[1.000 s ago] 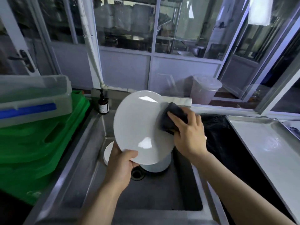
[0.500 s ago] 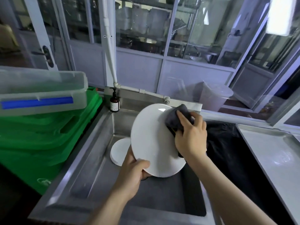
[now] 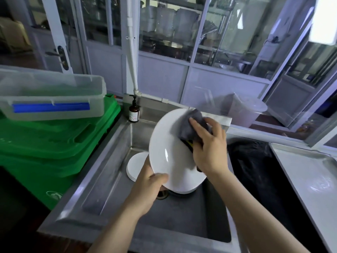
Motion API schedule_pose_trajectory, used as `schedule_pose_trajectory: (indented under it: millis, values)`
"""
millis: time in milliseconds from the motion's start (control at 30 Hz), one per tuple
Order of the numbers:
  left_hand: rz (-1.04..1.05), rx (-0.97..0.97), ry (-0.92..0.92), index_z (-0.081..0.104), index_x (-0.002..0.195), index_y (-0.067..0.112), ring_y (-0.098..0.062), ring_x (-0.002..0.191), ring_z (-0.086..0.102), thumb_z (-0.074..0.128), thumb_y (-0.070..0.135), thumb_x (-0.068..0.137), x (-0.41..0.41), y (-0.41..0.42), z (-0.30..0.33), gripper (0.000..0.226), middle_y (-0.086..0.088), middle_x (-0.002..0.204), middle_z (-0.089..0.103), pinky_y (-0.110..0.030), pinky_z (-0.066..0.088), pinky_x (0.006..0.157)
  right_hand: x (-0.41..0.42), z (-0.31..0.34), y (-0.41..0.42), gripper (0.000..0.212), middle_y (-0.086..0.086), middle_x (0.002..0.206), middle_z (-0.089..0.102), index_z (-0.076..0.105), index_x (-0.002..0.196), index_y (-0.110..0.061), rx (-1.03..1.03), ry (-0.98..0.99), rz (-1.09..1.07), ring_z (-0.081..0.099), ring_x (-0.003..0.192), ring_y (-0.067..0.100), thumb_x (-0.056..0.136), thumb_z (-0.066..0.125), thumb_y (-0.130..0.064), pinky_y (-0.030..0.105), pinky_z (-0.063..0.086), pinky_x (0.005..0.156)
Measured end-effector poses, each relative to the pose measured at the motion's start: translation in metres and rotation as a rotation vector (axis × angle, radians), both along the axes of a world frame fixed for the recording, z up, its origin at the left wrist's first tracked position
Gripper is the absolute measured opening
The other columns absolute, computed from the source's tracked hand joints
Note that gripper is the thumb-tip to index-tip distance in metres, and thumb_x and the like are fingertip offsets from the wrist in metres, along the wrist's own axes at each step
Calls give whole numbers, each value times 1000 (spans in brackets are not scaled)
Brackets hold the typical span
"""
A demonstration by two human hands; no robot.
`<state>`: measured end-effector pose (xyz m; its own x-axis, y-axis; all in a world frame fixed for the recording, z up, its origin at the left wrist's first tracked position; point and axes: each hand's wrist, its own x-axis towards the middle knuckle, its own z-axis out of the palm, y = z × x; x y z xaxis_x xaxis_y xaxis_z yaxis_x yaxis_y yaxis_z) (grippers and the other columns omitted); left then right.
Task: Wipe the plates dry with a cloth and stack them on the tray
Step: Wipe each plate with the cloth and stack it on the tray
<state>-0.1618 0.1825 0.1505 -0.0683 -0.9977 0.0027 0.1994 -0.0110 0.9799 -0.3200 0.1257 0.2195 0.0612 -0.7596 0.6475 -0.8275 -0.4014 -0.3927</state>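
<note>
Our left hand [image 3: 149, 185] grips the tilted white plate [image 3: 169, 152] at its lower rim over the sink [image 3: 109, 179]; our right hand [image 3: 209, 148] presses a grey cloth [image 3: 189, 126] against its face

stack of plates [image 3: 135, 166] partly behind held plate [image 3: 169, 150], tray [image 3: 310, 181] cut by right edge, bottle label [image 3: 133, 114] unreadable

Nothing legible anywhere — only a white label on the brown pump bottle [image 3: 134, 111] with print too small and blurred to make out, plus a faint pale emblem on the green bin [image 3: 54, 195], unreadable too.
</note>
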Motion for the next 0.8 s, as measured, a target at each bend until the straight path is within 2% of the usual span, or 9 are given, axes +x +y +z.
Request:
schedule_pose_trajectory:
  millis: [100, 167, 267, 333, 400, 500, 600, 700, 800]
  values:
    - [-71, 5, 22, 62, 104, 46, -9, 97, 66, 54, 9, 66, -3, 4, 1, 54, 10, 104, 70, -28, 56, 71, 8, 7, -3, 53, 17, 134, 48, 61, 130, -21, 13, -45, -53, 47, 110, 42, 81, 58, 0, 51, 42, 95]
    - [-68, -6, 38, 62, 108, 42, -10, 98, 67, 51, 4, 66, -5, 6, 3, 57, 7, 104, 71, -31, 56, 73, 24, 6, 9, 52, 19, 130, 52, 62, 129, -20, -25, 42, 90, 50, 107, 42, 79, 59, -5, 49, 44, 93]
    - [9, -38, 88, 59, 125, 19, -16, 105, 67, 49, 0, 66, 1, 5, 5, 62, 1, 110, 73, -35, 58, 77, 42, -2, 34, 50, 14, 125, 56, 64, 126, -24, -3, 198, 346, 54, 102, 38, 77, 55, -23, 46, 47, 87]
    - [46, -43, 117, 56, 128, 17, -16, 108, 66, 50, 2, 70, 9, 3, 8, 61, 1, 114, 71, -36, 58, 82, 40, -4, 40, 47, 12, 123, 59, 68, 122, -24, 28, 232, 438, 57, 100, 37, 77, 54, -30, 46, 48, 84]
    - [52, -38, 110, 64, 118, 31, -15, 104, 67, 51, 2, 69, 16, 0, 12, 59, 3, 109, 73, -39, 57, 84, 31, -2, 33, 45, 12, 123, 60, 69, 119, -23, 52, 212, 412, 58, 102, 38, 79, 51, -33, 45, 49, 84]
    - [-2, 1, 87, 69, 91, 49, -14, 95, 67, 50, 6, 65, 19, 1, 16, 54, 10, 95, 73, -47, 55, 84, 14, 2, 7, 50, 12, 131, 54, 63, 127, -25, 57, 163, 140, 51, 111, 40, 80, 59, -8, 49, 44, 91]
    - [-71, 50, 57, 65, 97, 50, -17, 105, 64, 53, 10, 65, 15, 4, 16, 52, 10, 106, 71, -49, 53, 89, 9, 13, -12, 52, 13, 140, 44, 56, 135, -27, 84, 36, -117, 44, 114, 41, 87, 57, -6, 49, 40, 96]
    - [-109, 33, 46, 65, 94, 54, -12, 100, 66, 55, 9, 68, 9, 3, 17, 53, 11, 103, 72, -42, 56, 84, 25, 16, -5, 50, 18, 133, 49, 58, 132, -24, 6, 89, 15, 50, 107, 44, 84, 57, -13, 50, 46, 89]
    - [-101, 25, 137, 67, 110, 29, -16, 92, 70, 53, -1, 67, 10, -1, 17, 55, -2, 98, 75, -34, 58, 71, 42, 8, 19, 51, 16, 126, 55, 60, 131, -28, 10, 229, 243, 55, 102, 40, 80, 52, -27, 47, 49, 82]
